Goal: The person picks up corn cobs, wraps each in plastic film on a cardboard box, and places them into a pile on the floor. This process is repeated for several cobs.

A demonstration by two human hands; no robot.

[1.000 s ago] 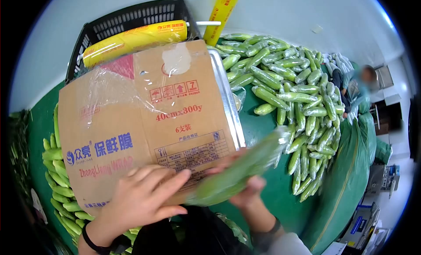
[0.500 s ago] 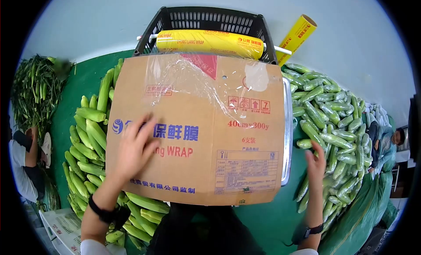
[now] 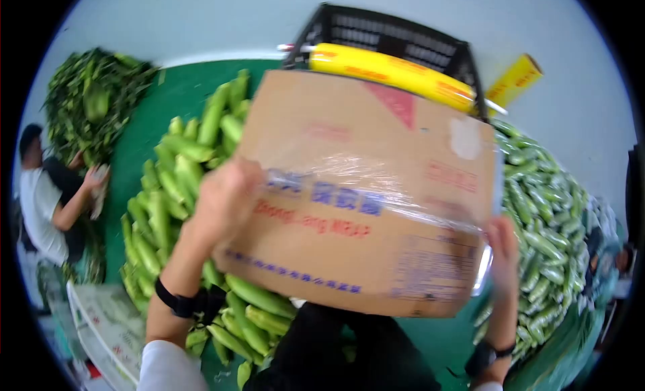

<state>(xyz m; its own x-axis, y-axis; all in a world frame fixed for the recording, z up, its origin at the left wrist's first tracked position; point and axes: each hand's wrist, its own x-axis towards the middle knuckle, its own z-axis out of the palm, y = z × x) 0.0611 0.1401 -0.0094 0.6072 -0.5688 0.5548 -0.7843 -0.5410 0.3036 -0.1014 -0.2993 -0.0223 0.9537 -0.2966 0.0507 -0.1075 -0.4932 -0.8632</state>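
A sheet of clear plastic wrap (image 3: 349, 166) lies stretched over a printed flat cardboard (image 3: 295, 109), its creased lower edge running between both hands. My left hand (image 3: 232, 199) is closed at the film's left end, above the cardboard's left side. My right hand (image 3: 504, 256), blurred by motion, is closed at the film's right end beside the cardboard's right edge. Behind the cardboard, a yellow roll of plastic wrap (image 3: 390, 72) rests on a white rod across a black crate (image 3: 396, 28).
Unwrapped corn in green husks (image 3: 158, 220) is heaped at left, and wrapped ears (image 3: 537, 209) at right. A second yellow roll (image 3: 514, 82) stands behind. Leafy husks (image 3: 97, 99) are piled far left near a seated person (image 3: 50, 203); another person (image 3: 608, 260) is far right.
My left hand has closed and the film's edge has come lower over the cardboard. My right hand has moved in to the cardboard's right edge. The view has shifted, with the cardboard now farther right.
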